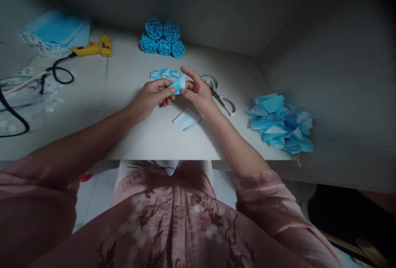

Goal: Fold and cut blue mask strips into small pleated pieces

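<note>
A small blue piece of material (pixel 179 83) is pinched between both hands above the white table (pixel 130 136). My left hand (pixel 153 96) grips its left edge with thumb and fingers closed. My right hand (pixel 197 90) holds its right edge, with the index finger stretched up. Just beyond the hands lie a few small folded blue pieces (pixel 163 73) in a row. A pale blue-white piece (pixel 186 119) lies flat on the table below my right wrist. Scissors (pixel 220 96) rest right beside my right hand.
Several blue rolled roses (pixel 162 38) sit at the back. A yellow glue gun (pixel 94 48) with a black cord (pixel 58 74) lies at back left near blue masks (pixel 57 28). A heap of cut blue pieces (pixel 281 123) lies at right. White scraps (pixel 37 98) litter the left.
</note>
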Demonstrator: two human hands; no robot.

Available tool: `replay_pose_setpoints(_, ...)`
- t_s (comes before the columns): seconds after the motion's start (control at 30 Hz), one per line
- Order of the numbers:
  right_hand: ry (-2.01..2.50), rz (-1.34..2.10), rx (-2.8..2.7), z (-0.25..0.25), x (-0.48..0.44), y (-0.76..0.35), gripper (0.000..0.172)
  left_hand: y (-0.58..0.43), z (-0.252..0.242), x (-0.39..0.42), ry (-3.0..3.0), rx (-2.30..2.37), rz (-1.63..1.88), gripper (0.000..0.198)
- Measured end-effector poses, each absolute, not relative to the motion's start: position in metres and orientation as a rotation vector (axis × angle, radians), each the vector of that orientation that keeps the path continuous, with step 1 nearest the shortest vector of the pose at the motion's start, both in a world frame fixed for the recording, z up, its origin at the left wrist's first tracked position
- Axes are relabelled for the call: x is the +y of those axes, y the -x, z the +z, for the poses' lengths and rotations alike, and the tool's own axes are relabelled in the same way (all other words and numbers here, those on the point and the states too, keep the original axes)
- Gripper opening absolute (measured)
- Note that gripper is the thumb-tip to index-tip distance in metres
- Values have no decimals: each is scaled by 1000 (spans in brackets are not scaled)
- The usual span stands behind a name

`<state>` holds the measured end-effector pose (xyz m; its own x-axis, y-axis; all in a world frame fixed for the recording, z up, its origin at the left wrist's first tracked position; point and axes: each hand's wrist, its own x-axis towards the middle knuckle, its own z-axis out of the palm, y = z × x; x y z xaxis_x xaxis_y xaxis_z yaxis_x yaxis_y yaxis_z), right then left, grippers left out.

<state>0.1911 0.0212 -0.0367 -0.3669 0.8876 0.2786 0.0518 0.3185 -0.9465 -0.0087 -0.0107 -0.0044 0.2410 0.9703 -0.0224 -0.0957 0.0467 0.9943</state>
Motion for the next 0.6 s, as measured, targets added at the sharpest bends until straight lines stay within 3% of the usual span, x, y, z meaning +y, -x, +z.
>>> replay_pose_setpoints(0.6, 829, 1174, -1719, -39, 23, -191, 81, 10, -5, -10, -1222, 948, 1034, 18)
